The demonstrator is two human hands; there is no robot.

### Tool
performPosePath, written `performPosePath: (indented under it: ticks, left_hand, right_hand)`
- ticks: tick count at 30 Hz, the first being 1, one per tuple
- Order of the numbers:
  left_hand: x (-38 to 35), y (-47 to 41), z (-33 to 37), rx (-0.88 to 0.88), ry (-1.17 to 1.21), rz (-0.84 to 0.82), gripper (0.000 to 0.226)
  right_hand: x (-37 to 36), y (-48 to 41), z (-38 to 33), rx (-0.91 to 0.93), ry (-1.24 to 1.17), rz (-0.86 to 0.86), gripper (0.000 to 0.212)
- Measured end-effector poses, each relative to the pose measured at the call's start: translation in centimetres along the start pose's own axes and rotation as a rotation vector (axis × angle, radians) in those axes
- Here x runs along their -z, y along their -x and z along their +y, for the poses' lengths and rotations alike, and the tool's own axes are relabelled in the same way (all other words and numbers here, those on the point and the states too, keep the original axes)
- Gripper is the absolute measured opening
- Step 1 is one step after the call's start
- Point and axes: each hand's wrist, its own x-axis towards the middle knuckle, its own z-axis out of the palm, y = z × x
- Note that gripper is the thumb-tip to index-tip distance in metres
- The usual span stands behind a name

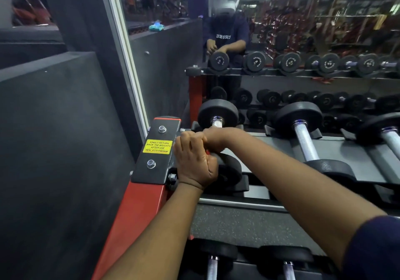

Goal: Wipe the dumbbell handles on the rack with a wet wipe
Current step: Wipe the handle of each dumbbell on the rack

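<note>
The leftmost dumbbell lies on the top tier of the rack. Its far black head and a short piece of silver handle show above my hands. My right hand is curled round the handle just below that head. My left hand sits close against it, fingers curled over the near end of the handle beside the near head. No wet wipe shows; anything between my fingers and the handle is hidden.
A second dumbbell and a third lie to the right. More handles sit on the lower tier. The red rack post with a yellow sticker stands left, by a dark wall. A mirror behind reflects me. A teal pack lies on a ledge.
</note>
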Motion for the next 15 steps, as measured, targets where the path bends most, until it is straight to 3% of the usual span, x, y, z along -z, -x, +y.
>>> performPosePath:
  ticks: [3, 8, 12, 15]
  left_hand:
    - [0.1, 0.0, 0.1, 0.023, -0.032, -0.015, 0.038]
    - [0.1, 0.0, 0.0, 0.033, -0.037, -0.039, 0.035]
    - [0.1, -0.1, -0.1, 0.037, 0.052, -0.069, 0.034]
    - [0.2, -0.2, 0.1, 0.024, 0.170, -0.104, 0.031]
  right_hand:
    - [0.2, -0.7, -0.3, 0.025, 0.103, -0.040, 0.021]
    - [0.9, -0.9, -0.5, 0.003, -0.090, -0.204, 0.014]
    - [0.7, -0.4, 0.2, 0.038, -0.029, -0.123, 0.026]
    - [0.8, 0.1, 1.1, 0.087, -0.002, -0.026, 0.010]
